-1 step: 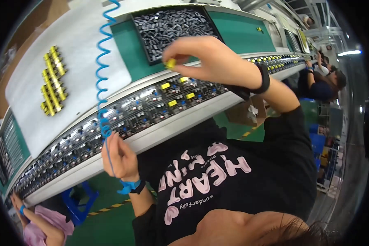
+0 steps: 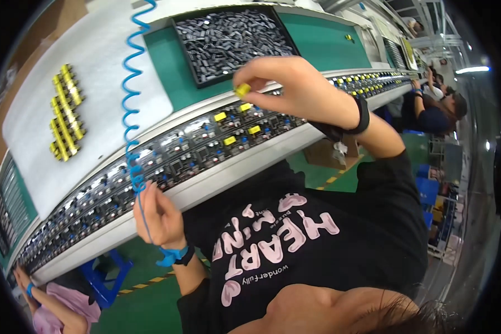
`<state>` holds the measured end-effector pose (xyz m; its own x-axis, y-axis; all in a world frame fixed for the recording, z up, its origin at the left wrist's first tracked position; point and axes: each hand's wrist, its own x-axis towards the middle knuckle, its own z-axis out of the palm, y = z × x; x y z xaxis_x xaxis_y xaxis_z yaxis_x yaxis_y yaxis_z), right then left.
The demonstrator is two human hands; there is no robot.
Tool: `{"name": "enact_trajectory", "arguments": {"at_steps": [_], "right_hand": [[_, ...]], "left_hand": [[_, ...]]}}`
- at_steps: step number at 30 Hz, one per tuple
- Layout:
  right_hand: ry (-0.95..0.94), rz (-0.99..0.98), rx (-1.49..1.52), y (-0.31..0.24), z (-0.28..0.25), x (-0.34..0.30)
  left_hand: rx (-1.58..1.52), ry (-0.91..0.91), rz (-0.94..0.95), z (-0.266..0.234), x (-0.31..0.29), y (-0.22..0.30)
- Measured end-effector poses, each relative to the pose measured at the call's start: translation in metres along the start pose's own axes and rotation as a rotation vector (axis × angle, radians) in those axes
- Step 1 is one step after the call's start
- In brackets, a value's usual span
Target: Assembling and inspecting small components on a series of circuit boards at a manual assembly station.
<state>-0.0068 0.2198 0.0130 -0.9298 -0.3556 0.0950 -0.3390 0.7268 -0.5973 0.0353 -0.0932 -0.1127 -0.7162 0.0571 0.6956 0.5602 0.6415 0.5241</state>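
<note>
Between the thumb and fingers of my right hand (image 2: 295, 83) is a small yellow block-shaped component (image 2: 242, 89). I hold it above the far side of a long line of circuit boards (image 2: 167, 150). A few like yellow components (image 2: 230, 141) sit on the boards just below. My left hand (image 2: 158, 214) is at the near rail of the line, its fingers curled together; whether something small is in them is hidden. A coiled blue cord (image 2: 130, 92) runs down past these fingers to the blue strap (image 2: 172, 256) on my left wrist.
Beyond the line stands a black tray (image 2: 234, 42) full of small dark parts. Rows of yellow components (image 2: 67, 114) lie on a white sheet (image 2: 30, 119) at the left. A person's hands (image 2: 23, 278) are at the lower left; another person (image 2: 437, 114) works at the far right.
My right hand has moved slightly right with the yellow component still pinched. The surroundings have shifted a little to the left in view. My left hand keeps its place at the rail.
</note>
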Motion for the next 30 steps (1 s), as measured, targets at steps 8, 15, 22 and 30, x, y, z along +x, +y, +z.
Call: {"name": "enact_trajectory", "arguments": {"at_steps": [8, 15, 22, 30], "right_hand": [[0.172, 0.141, -0.233, 0.023, 0.03, -0.101], [0.15, 0.155, -0.272, 0.039, 0.041, -0.107], [0.141, 0.159, -0.289, 0.042, 0.044, -0.108], [0.144, 0.14, -0.296, 0.04, 0.045, -0.107]], "left_hand": [[0.05, -0.04, 0.006, 0.002, 0.0, 0.003], [0.088, -0.034, -0.011, 0.004, -0.003, 0.005], [0.054, -0.007, -0.031, 0.007, -0.005, 0.002], [0.057, -0.014, -0.007, 0.007, -0.005, 0.0]]}}
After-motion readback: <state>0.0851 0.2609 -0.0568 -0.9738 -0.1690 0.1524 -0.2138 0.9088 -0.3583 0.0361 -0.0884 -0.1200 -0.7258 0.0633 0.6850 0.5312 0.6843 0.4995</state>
